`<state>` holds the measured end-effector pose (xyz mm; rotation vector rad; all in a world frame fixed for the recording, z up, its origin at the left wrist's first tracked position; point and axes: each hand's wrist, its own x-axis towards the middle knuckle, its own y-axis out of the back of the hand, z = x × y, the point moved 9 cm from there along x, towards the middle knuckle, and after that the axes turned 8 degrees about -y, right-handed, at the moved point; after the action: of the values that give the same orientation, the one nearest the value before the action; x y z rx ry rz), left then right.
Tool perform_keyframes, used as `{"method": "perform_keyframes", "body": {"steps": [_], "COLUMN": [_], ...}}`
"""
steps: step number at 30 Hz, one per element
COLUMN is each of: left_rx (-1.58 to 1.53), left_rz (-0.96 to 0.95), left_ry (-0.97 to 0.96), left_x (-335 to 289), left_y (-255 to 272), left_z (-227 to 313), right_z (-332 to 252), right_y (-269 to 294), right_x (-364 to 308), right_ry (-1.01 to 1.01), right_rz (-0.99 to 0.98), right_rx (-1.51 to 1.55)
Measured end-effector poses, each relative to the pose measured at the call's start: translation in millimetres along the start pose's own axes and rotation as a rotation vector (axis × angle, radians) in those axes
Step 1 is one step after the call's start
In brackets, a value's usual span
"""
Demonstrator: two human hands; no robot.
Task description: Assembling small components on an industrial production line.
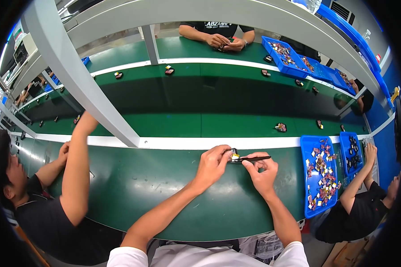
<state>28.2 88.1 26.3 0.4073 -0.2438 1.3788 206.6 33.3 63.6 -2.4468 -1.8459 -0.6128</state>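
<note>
My left hand (213,162) pinches a small black and silver part (232,154) with a yellow spot, just above the green bench near the white strip. My right hand (263,171) grips black tweezers (253,158) whose tips point left and meet the small part. Both forearms come up from the lower edge and the hands nearly touch.
A blue tray (306,178) of several small parts lies to my right, a second blue tray (345,153) beyond it. Small parts ride the green conveyor belt (200,102). A grey frame post (75,75) slants at left. People work at left, right and across.
</note>
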Motion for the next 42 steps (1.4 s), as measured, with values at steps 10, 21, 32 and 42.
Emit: {"method": "perform_keyframes", "body": {"steps": [10, 21, 32, 42], "left_rx": [0.097, 0.055, -0.051, -0.065], "left_rz": [-0.005, -0.025, -0.098, -0.091], "left_ry": [-0.162, -0.279, -0.054, -0.005], "left_x": [0, -2, -1, -3], "left_y": [-3, -7, -9, -7], "left_z": [11, 23, 10, 12], "right_z": [16, 35, 33, 38], "right_y": [1, -1, -3, -3], "right_x": [-1, 2, 2, 2], "right_ry": [-0.136, -0.529, -0.538, -0.530], "right_rz": [-0.028, -0.105, -0.123, -0.129], "right_rx": [0.028, 0.312, 0.353, 0.364]}}
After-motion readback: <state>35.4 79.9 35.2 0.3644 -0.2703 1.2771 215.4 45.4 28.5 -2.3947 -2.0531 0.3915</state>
